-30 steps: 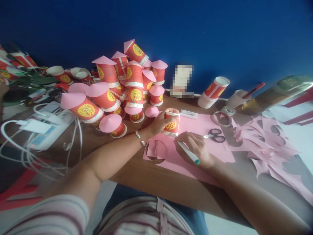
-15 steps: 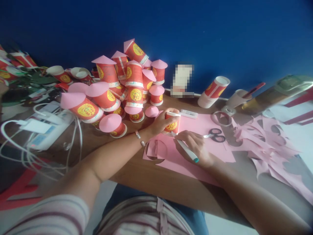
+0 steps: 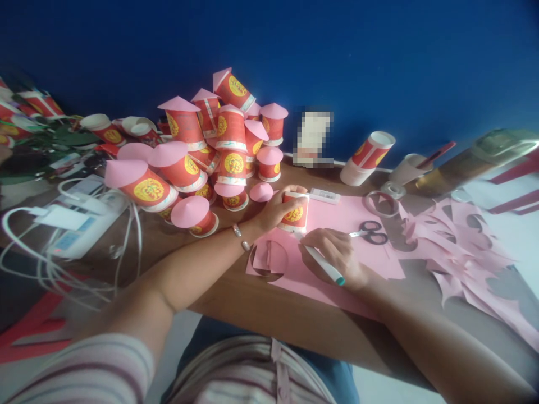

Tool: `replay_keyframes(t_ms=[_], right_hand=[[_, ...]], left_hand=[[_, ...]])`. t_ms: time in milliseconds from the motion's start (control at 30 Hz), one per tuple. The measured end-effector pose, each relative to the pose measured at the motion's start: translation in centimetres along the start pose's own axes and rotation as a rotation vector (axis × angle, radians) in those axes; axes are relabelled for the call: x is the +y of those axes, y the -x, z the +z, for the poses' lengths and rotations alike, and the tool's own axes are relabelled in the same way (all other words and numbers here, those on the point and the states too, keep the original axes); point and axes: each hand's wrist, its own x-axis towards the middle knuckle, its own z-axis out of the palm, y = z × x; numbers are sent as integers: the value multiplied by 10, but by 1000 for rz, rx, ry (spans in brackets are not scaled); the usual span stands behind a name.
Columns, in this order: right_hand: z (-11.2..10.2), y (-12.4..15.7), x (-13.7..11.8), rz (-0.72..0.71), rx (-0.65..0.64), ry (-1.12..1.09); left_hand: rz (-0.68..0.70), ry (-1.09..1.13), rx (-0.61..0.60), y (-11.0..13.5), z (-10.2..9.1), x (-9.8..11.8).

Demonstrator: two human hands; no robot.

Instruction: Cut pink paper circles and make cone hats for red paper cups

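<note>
A red paper cup (image 3: 295, 214) with a yellow round print and white bands is gripped by my left hand (image 3: 281, 209), fingers wrapped around its far side. Between the fingers of my right hand (image 3: 334, 252) is a white marker (image 3: 322, 264) with a green end, its tip pointing toward the cup's lower white edge. A small gap shows between tip and cup. Beneath both hands lies pink paper (image 3: 320, 294) with a round cut-out (image 3: 269, 257) near my left wrist. Scissors (image 3: 373, 232) rest on the paper, right of my right hand.
Several red cups with pink cone tops (image 3: 179, 120) are piled at the left. A power strip (image 3: 80, 224) with white cables lies nearer. Pink scraps (image 3: 463, 247), a tape roll (image 3: 381, 203), stacked cups (image 3: 368, 158) and a bottle (image 3: 475, 160) occupy the right.
The cup in my left hand has shifted slightly left and turned a little. The marker tip has come away from the cup's edge; my right hand has moved slightly down.
</note>
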Motion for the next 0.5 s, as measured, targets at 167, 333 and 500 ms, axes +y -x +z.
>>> replay_keyframes(t_ms=[167, 333, 500], right_hand=[[1, 1, 1, 21, 1, 12], [1, 2, 3, 26, 12, 12], [0, 1, 2, 32, 12, 16]], left_hand=[[9, 40, 24, -2, -1, -3], [-8, 41, 38, -3, -2, -5], [1, 36, 37, -3, -1, -5]])
